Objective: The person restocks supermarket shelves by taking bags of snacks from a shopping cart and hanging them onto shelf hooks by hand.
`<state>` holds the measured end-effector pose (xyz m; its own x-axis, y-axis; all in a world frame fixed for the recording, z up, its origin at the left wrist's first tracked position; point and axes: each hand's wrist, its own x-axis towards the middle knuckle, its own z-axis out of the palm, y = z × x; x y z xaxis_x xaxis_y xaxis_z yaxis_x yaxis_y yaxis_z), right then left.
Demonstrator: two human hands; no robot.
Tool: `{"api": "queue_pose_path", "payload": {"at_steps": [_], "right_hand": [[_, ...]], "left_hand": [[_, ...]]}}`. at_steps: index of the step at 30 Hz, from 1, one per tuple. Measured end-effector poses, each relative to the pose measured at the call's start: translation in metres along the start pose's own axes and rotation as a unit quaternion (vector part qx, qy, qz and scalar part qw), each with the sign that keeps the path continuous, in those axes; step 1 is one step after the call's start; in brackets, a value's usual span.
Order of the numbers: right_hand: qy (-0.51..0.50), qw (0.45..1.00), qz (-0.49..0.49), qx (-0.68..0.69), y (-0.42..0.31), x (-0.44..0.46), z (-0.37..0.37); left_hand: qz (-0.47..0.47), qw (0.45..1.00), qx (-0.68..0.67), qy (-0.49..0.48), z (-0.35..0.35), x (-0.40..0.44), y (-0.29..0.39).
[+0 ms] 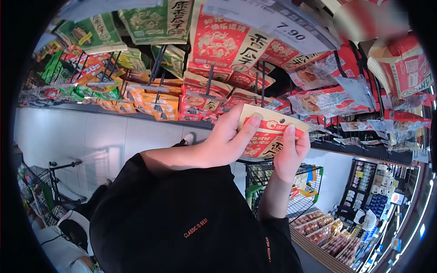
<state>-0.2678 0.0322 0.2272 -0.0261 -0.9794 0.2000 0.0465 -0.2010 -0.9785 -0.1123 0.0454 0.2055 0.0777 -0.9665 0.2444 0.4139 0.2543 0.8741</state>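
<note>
A red and cream snack packet [264,139] with black characters and a small hang hole is held up in front of my chest. My left hand [234,139] grips its left side, thumb on the printed front. On the right edge, my right hand [290,148] pinches the packet with the thumb in front. The fingers behind the packet are partly hidden. Just beyond it, similar red packets [200,101] hang on hooks, with larger red and cream packets [223,41] above them.
Green bags [154,22] and orange packets [157,102] hang at the left. A price sign [291,32] juts out overhead. A wire cart [298,202] stands below my right arm, another cart [41,175] at the far left beside a person in light clothing [68,245].
</note>
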Motion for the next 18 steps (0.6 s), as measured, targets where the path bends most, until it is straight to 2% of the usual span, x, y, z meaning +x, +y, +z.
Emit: {"api": "queue_pose_path", "payload": {"at_steps": [5,8,14,16,18], "right_hand": [[0.022,0.998,-0.031,0.041,-0.006,0.026,-0.004],[0.021,0.995,-0.070,0.073,-0.007,0.052,-0.011],[0.100,0.986,-0.110,0.074,-0.026,0.076,-0.006],[0.148,0.977,-0.131,0.076,-0.030,0.078,0.000],[0.116,0.978,-0.157,0.070,-0.029,0.085,-0.010]], "left_hand": [[0.030,0.992,0.100,-0.064,0.002,0.035,0.014],[0.065,0.997,0.032,-0.022,0.017,0.064,0.016],[0.035,0.994,0.070,-0.081,0.027,0.094,0.032],[0.096,0.988,0.103,-0.068,0.030,0.099,0.038],[0.127,0.981,0.123,-0.079,0.032,0.104,0.041]]}}
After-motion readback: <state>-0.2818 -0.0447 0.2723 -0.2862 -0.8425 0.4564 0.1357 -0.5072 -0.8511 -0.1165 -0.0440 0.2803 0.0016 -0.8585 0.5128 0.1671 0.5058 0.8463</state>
